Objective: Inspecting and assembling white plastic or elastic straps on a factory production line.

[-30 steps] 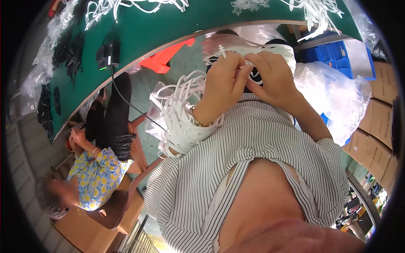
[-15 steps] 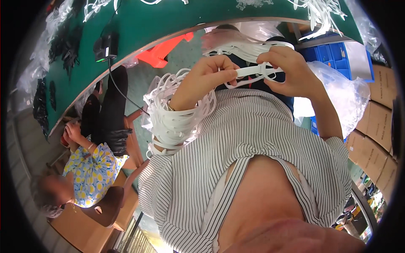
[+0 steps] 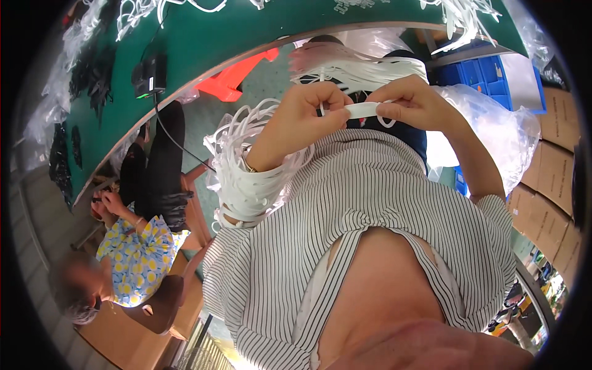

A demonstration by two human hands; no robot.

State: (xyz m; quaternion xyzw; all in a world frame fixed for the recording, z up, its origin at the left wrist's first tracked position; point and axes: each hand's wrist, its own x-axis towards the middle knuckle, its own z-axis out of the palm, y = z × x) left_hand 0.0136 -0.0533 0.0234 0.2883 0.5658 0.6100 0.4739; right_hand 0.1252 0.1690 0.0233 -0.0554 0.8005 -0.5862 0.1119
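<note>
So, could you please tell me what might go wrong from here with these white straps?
The white strap pinched between the left hand and right hand could slip if either grip loosens.

The white loops around the left forearm might snag on the black cable, which runs down close to them in this view.

The bundle of white straps across the lap could slide off if the person shifts.

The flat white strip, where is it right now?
In the head view, the flat white strip is held between the left hand and right hand, upper centre, just past the striped top.
</note>
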